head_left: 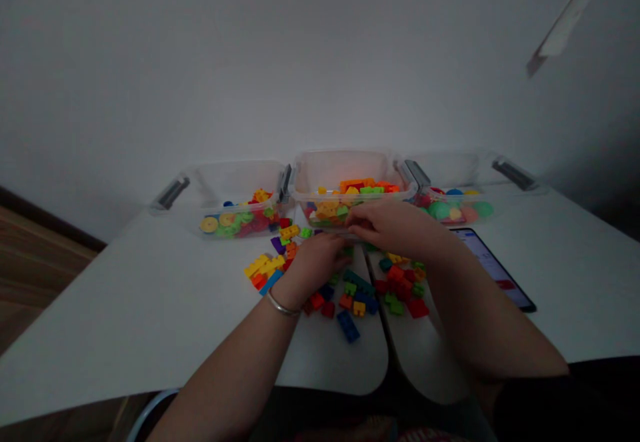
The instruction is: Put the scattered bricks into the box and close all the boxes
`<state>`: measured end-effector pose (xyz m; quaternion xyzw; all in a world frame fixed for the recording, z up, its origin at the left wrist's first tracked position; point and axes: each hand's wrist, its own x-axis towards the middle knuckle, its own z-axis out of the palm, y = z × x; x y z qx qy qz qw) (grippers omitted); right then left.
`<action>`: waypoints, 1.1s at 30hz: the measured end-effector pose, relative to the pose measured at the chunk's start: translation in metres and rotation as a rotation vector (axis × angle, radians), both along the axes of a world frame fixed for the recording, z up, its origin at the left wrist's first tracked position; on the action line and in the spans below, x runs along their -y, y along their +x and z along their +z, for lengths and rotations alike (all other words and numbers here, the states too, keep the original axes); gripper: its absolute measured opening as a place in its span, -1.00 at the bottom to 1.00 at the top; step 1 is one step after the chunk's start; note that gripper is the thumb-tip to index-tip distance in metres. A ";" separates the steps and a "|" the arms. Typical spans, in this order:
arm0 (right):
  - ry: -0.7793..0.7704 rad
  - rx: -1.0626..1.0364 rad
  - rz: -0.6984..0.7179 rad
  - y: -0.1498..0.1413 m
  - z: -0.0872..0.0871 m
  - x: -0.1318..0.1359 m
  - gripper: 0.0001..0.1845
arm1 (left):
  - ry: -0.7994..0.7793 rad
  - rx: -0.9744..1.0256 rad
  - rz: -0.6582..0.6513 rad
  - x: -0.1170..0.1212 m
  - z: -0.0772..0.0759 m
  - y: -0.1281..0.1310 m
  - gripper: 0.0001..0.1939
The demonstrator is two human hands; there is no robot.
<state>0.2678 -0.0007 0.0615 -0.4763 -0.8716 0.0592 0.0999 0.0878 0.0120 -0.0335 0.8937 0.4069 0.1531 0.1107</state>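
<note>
The left hand (316, 263) lies palm down with its fingers loosely together, resting among the loose plastic building bricks (353, 299) scattered on the white counter (125, 309). A silver bangle (283, 307) circles that wrist. The right hand (393, 224) arches over the front rim of the middle clear plastic bin (345, 172), its fingers drawn narrow and close together, just beside the orange, yellow and green bricks heaped inside. No object shows clearly in either hand, and the fingers hide too much to tell whether either one holds a small brick. The loose bricks spread in front of the bins, mostly between and below the hands: a yellow group sits left of the left hand, a blue brick (349, 327) lies nearest the person, and a red cluster (401, 285) sits below the right forearm. To the left, touching the middle bin, a second clear bin (235, 192) holds bricks and round wheel-like pieces in yellow, green and red. To the right, a third clear bin (463, 170) holds green, pink and blue balls. Each outer bin has a dark grey handle at its far end. A smartphone (493, 269) lies on the counter with its screen lit, just right of the right forearm.
</note>
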 end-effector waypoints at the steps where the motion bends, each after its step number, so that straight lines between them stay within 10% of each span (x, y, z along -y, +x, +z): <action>1: -0.002 0.018 -0.019 0.000 -0.001 -0.001 -0.77 | -0.025 0.095 0.034 0.000 0.000 0.000 -0.74; 10: -0.059 -0.220 -0.130 -0.002 -0.007 -0.004 -0.81 | 0.064 0.693 0.220 0.001 0.006 0.002 -0.80; 26: -0.067 -0.418 -0.043 -0.011 -0.010 -0.003 -0.89 | 0.127 0.877 0.233 0.001 0.001 0.006 -0.75; 33: 0.305 -0.563 -0.126 0.006 0.001 -0.005 -0.92 | 0.015 0.606 0.056 0.002 0.001 0.003 -0.84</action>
